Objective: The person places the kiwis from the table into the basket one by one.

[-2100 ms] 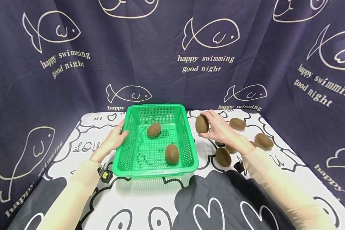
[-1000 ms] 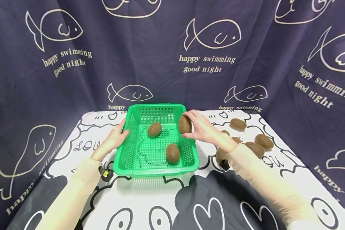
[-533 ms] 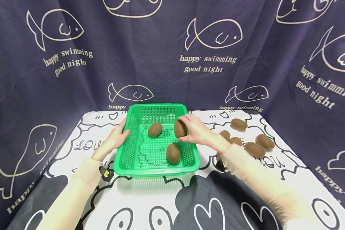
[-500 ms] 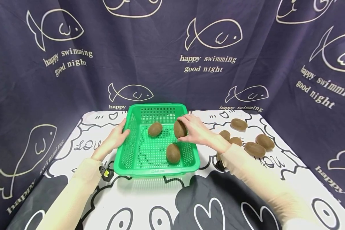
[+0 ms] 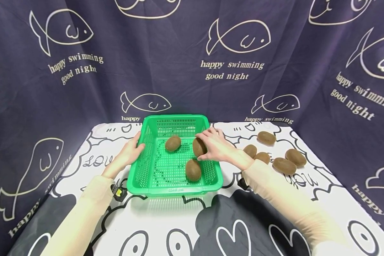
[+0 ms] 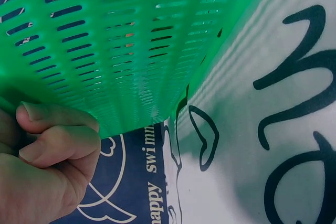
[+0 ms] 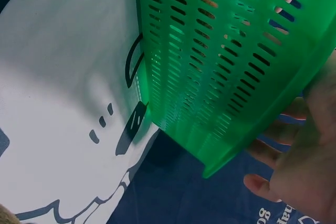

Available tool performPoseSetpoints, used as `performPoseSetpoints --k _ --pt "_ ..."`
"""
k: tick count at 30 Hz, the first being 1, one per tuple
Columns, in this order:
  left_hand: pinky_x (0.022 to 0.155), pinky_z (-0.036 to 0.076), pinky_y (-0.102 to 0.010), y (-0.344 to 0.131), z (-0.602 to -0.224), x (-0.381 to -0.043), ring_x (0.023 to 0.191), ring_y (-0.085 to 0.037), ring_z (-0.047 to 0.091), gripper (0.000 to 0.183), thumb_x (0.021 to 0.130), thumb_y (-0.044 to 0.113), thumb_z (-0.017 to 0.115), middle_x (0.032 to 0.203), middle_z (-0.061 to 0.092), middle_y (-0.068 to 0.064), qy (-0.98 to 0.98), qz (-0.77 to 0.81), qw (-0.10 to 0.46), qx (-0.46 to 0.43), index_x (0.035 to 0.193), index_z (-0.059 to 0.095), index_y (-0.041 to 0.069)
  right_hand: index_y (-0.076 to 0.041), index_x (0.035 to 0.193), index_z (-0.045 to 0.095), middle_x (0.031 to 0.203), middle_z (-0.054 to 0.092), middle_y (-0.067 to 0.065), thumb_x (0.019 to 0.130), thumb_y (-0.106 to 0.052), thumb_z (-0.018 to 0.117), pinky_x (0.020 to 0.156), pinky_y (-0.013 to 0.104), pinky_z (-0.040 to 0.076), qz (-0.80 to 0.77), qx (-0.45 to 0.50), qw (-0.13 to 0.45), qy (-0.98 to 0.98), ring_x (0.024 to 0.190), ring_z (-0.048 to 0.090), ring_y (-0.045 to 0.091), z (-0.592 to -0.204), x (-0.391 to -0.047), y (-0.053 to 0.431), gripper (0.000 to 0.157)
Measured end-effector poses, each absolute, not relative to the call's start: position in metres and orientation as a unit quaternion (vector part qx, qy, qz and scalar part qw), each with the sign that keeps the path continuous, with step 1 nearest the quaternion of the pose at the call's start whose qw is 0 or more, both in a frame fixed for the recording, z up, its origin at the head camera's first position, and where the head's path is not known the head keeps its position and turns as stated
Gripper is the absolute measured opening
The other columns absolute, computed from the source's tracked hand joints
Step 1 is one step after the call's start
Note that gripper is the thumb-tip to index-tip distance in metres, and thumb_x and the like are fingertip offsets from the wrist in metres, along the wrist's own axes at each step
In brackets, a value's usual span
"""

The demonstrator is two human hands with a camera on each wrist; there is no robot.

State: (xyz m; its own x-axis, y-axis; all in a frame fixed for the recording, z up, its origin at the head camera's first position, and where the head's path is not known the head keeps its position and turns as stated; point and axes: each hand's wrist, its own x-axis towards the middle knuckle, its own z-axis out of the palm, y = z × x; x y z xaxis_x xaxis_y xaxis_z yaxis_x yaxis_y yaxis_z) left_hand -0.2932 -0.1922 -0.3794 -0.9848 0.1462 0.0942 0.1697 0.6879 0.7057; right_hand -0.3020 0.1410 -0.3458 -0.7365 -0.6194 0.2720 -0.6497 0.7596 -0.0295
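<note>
A green plastic basket (image 5: 176, 192) with slotted walls stands on the table. My left hand (image 5: 128, 153) grips its left rim, thumb over the edge; in the left wrist view the hand's fingers (image 6: 63, 142) are curled by the basket wall. Reaching over the right rim, my right hand (image 5: 218, 146) holds a brown kiwi (image 5: 198, 147) between thumb and fingertips, low inside the basket. Two other kiwis lie on the basket floor: one kiwi (image 5: 173, 143) toward the back, another kiwi (image 5: 193, 170) near the front right. In the right wrist view the basket wall hides the held kiwi.
Right of the basket, several loose kiwis lie on the patterned white cloth, among them a kiwi (image 5: 266, 138) at the back and a kiwi (image 5: 296, 158) farthest right. A dark blue curtain (image 5: 185, 64) with fish drawings hangs behind the table.
My right hand has carried its kiwi leftward from outside the basket, over the right rim, and then lower inside. The left hand has kept its place on the rim.
</note>
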Motion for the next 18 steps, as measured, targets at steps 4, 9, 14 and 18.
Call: performPoseSetpoints --k 4,9,14,18 --pt "0.111 0.033 -0.056 -0.193 -0.380 -0.294 0.131 -0.046 0.044 0.065 0.099 0.016 0.040 0.149 0.033 -0.031 -0.918 -0.387 0.013 -0.084 0.154 0.009 -0.001 -0.010 0.131 0.057 0.123 0.063 0.009 0.066 -0.046 0.085 0.098 0.058 0.033 0.064 0.342 0.121 -0.930 0.118 0.047 0.032 -0.345 -0.300 0.142 0.080" --pt "0.110 0.034 -0.056 -0.195 -0.382 -0.295 0.130 -0.045 0.044 0.066 0.099 0.016 0.040 0.150 0.032 -0.031 -0.919 -0.387 0.011 -0.080 0.154 0.009 0.000 -0.009 0.128 0.059 0.123 0.063 0.012 0.077 -0.046 0.076 0.097 0.056 0.033 0.105 0.331 0.137 -0.928 0.116 0.050 0.033 -0.338 -0.292 0.152 0.065" --pt "0.111 0.032 -0.056 -0.195 -0.382 -0.296 0.132 -0.045 0.042 0.066 0.099 0.015 0.040 0.150 0.032 -0.031 -0.919 -0.385 0.012 -0.081 0.154 0.009 0.000 -0.006 0.128 0.058 0.124 0.063 0.013 0.087 -0.038 0.069 0.098 0.054 0.035 0.152 0.309 0.164 -0.925 0.115 0.052 0.033 -0.333 -0.283 0.176 0.053" --pt "0.112 0.031 -0.057 -0.194 -0.382 -0.296 0.133 -0.045 0.041 0.066 0.099 0.016 0.040 0.151 0.032 -0.030 -0.920 -0.383 0.009 -0.083 0.155 0.008 0.001 -0.002 0.128 0.057 0.124 0.063 0.016 0.087 -0.032 0.069 0.099 0.052 0.039 0.175 0.302 0.175 -0.921 0.116 0.053 0.034 -0.334 -0.274 0.203 0.052"
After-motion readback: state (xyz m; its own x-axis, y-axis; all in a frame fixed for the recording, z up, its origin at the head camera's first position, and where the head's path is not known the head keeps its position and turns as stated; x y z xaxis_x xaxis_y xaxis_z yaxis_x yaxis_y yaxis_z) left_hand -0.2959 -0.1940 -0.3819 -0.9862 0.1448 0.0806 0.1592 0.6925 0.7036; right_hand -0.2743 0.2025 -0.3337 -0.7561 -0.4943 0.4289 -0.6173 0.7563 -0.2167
